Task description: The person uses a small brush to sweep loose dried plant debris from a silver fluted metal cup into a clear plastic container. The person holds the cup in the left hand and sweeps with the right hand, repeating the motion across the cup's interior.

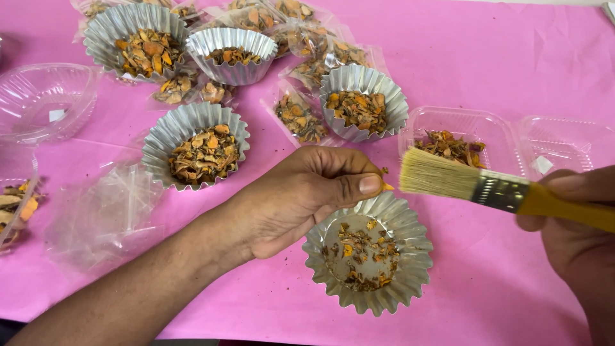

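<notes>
My left hand (301,195) pinches a small orange dried piece (387,187) between thumb and fingers, right over a fluted metal cup (410,269) that holds a thin layer of orange-brown dried chips. My right hand (576,237) grips the yellow handle of a flat paintbrush (487,189), whose pale bristles point left and nearly touch the piece. Behind the brush an open clear plastic clamshell box (500,128) holds some of the same chips.
Several more fluted metal cups filled with dried chips, such as one cup (157,144), stand on the pink sheet (474,57). Small clear bags of chips (300,118) lie among them. An empty clear container (38,102) and crumpled plastic (102,211) sit at the left.
</notes>
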